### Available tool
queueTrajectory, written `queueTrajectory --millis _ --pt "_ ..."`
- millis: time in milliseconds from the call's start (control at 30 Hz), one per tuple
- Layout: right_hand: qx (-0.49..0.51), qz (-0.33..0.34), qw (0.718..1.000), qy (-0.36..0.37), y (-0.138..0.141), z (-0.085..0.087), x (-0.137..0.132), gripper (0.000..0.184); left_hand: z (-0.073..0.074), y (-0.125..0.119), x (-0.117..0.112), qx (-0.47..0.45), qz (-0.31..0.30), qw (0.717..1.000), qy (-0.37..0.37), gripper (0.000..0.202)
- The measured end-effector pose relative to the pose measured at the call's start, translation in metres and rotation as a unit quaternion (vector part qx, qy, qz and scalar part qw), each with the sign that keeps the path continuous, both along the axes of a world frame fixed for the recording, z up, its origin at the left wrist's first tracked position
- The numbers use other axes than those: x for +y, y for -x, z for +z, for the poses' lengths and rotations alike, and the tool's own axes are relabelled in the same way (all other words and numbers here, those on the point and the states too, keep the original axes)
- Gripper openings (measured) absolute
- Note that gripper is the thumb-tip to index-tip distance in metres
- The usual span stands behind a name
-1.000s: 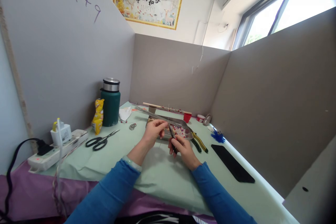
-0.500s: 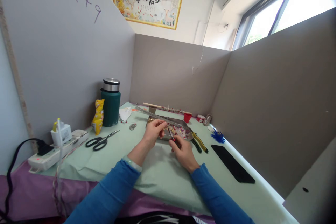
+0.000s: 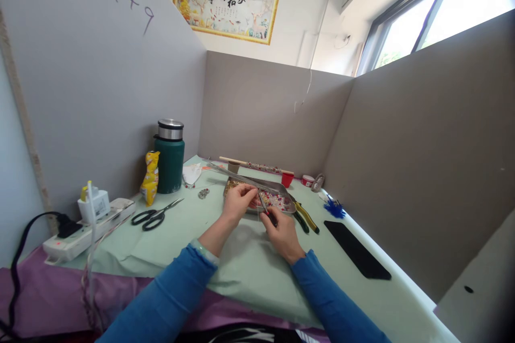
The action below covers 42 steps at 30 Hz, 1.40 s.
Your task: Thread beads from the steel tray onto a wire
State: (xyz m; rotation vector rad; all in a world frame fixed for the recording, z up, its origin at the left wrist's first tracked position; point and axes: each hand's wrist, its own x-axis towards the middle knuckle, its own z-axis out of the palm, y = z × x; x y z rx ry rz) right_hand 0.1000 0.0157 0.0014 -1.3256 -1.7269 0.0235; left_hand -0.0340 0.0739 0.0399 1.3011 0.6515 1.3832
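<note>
My left hand [image 3: 238,204] pinches a fine wire [image 3: 258,213] between thumb and finger; whatever else is in the pinch is too small to make out. In my right hand [image 3: 280,229] is a slim pointed metal tool [image 3: 263,201], its tip close to the left fingertips. Whether it is tweezers or fine pliers does not show. Just behind both hands lies a metal tray [image 3: 295,204] with beads [image 3: 279,201] in white, pink and red. A bundle of long thin wires [image 3: 237,176] rests across the tray.
To the left are scissors [image 3: 155,216], a green flask [image 3: 169,166], a yellow packet [image 3: 150,178] and a power strip [image 3: 116,213]. Yellow-handled pliers [image 3: 308,218] and a black strip [image 3: 356,249] lie right. Behind the tray stand a red cup [image 3: 287,179] and a beaded stick [image 3: 261,168].
My left hand has shifted slightly right, and its fingertips are nearer the tool's tip. My right hand stays nearly in place, its tool turned slightly.
</note>
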Motion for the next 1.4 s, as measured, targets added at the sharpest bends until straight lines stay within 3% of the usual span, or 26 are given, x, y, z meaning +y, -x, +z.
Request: queueTrajectory --millis 433,533,633,733,933,1100,1200,1400 --pt "0.102 0.045 0.993 0.037 -0.001 0.0 0.0 0.024 -0.001 0.002 0.002 0.009 -0.002 1.0 -0.021 0.02" --pt "0.188 0.104 0.974 0.07 0.0 0.005 -0.002 0.024 -0.002 0.002 0.002 0.021 0.004 0.999 -0.027 0.019" --pt "0.267 0.208 0.936 0.097 0.001 0.013 -0.004 0.026 -0.004 0.002 0.002 0.018 0.0 0.999 -0.032 0.018" --pt "0.266 0.261 0.922 0.109 0.0 0.016 -0.005 0.028 -0.006 0.001 0.003 0.008 -0.014 0.999 -0.03 0.019" --pt "0.221 0.254 0.933 0.122 -0.002 0.013 -0.001 0.031 -0.01 -0.002 0.006 0.033 -0.025 0.999 -0.011 0.019" --pt "0.207 0.227 0.95 0.053 -0.003 0.012 0.002 0.03 -0.014 -0.004 0.01 0.09 0.037 0.993 -0.062 0.017" --pt "0.204 0.231 0.949 0.064 -0.004 0.013 0.002 0.031 -0.015 -0.004 0.01 0.112 0.068 0.987 -0.097 0.016" --pt "0.283 0.175 0.94 0.074 -0.003 0.015 0.002 0.034 -0.009 -0.004 0.003 0.057 -0.022 0.998 -0.029 0.023"
